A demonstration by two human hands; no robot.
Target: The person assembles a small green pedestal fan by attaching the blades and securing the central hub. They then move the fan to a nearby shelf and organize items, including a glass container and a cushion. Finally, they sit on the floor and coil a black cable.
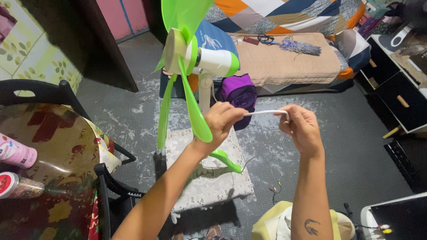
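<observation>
Holding a thin white cord point(266, 113) stretched between them, both hands are raised in front of the fan. The left hand point(221, 121) is curled tight, pinching one end of the cord between thumb and fingers; the right hand point(302, 126) is closed around the other end, where the cord bends over its knuckles. The cord runs almost level from one fist to the other, just beside the fan's white pole point(205, 91).

Below the forearms, near the bottom edge, lie a yellow and white cloth point(271, 222) and a few small coloured wire ends point(275, 190) on the dark grey floor point(356, 146). At the left stands a round table with a flowered cover point(58, 178), with a pink bottle point(17, 152) on it.

Next comes the fan, its green blades point(189, 89) bare with no guard, its white motor housing point(213, 61) behind them, standing on a pale lace mat point(209, 178). A purple bag point(240, 93) sits behind the pole.

Farther back is a low bed with a tan cover point(289, 64), on which rest a purple duster point(300, 46) and a patterned quilt point(284, 15). A dark drawer unit point(396, 89) stands at the right.
</observation>
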